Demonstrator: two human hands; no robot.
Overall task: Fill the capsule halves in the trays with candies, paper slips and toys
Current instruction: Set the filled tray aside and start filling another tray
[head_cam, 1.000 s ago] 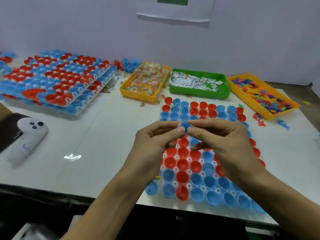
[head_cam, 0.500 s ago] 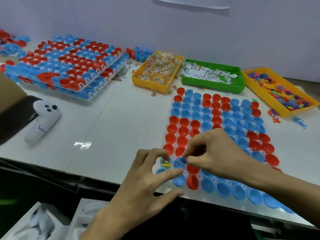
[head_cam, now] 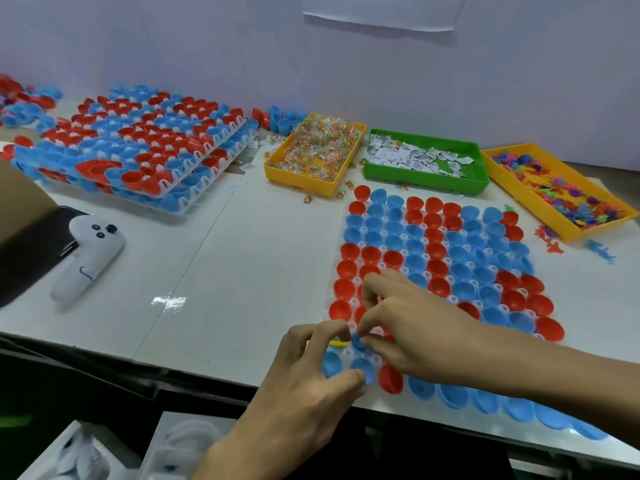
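Note:
A white tray [head_cam: 426, 274] of open red and blue capsule halves [head_cam: 464, 270] lies at the front right of the table. My right hand [head_cam: 419, 323] reaches over its near-left corner and pinches a small blue piece [head_cam: 358, 341] between thumb and fingertip. My left hand [head_cam: 311, 379] hovers beside it with bent fingers, its thumb resting against a blue half [head_cam: 363, 370]; it grips nothing that I can see. A bit of yellow [head_cam: 337, 343] shows under its fingers. Candies fill a yellow bin [head_cam: 298, 181], paper slips a green bin [head_cam: 422, 184], toys an orange bin [head_cam: 568, 233].
Stacked trays of capsule halves [head_cam: 138, 147] sit at the back left. A white controller [head_cam: 86, 258] and a cardboard box [head_cam: 20, 209] lie at the left. Loose toys [head_cam: 554, 245] lie by the orange bin. The table's front edge [head_cam: 207, 367] runs just under my hands.
Both hands dropped from mid-air above the tray to its near-left corner. The right hand still pinches the small blue piece; the left hand let go and spread beside it.

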